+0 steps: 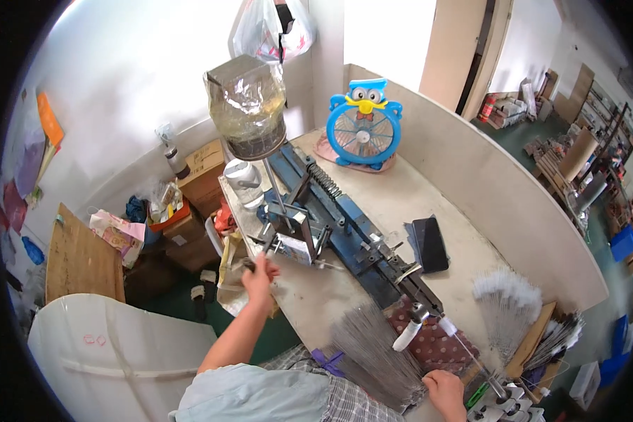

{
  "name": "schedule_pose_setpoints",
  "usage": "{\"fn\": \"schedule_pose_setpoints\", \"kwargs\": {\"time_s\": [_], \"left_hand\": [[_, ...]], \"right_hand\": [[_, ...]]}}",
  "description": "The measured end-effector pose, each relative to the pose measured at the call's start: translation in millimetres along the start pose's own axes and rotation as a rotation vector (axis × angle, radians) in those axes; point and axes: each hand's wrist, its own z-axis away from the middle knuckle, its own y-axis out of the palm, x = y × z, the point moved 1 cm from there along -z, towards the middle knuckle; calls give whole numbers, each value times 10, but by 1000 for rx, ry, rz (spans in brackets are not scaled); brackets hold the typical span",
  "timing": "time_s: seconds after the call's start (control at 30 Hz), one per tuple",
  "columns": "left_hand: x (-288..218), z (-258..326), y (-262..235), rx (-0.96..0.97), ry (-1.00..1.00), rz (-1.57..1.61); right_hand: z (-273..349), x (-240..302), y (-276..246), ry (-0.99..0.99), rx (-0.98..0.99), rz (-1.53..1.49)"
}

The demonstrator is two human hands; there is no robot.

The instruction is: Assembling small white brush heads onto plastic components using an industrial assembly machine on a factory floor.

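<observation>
My left hand (259,276) is closed around a dark handle (249,265) at the near left side of a blue metal bench machine (344,228). Beside that hand, a clamp-like metal block (296,246) sits under a hopper wrapped in clear plastic (246,98). My right hand (444,390) is at the front edge, fingers pressed together near the lower ends of a bundle of thin metal wires (376,348). Whatever lies between those fingers is too small to make out. A white-handled lever (409,333) stands at the machine's near end, above a dotted brown cloth (446,342).
A blue cartoon-shaped fan (363,133) stands at the back of the table. A black phone (429,243) lies right of the machine. White-tipped thin rods (506,299) are fanned out at right. A white jug (243,184) is by the hopper; cardboard boxes (202,165) are at left.
</observation>
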Motion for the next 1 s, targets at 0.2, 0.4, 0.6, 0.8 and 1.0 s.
{"fn": "schedule_pose_setpoints", "kwargs": {"time_s": [0.2,0.4,0.6,0.8,1.0], "left_hand": [[-327,724,240,252,78,115],[-943,531,598,120,1482,-260],[-1065,344,1118,-211,1699,-557],[-1171,468,1066,-147,1626,-485],[-611,1269,840,512,1250,-227]], "right_hand": [[-187,-2,15,-4,51,3],[-176,-11,41,13,28,21],[-69,-36,57,-6,14,1],[-128,-181,86,-21,19,8],[-34,-206,-23,77,-152,-128]]}}
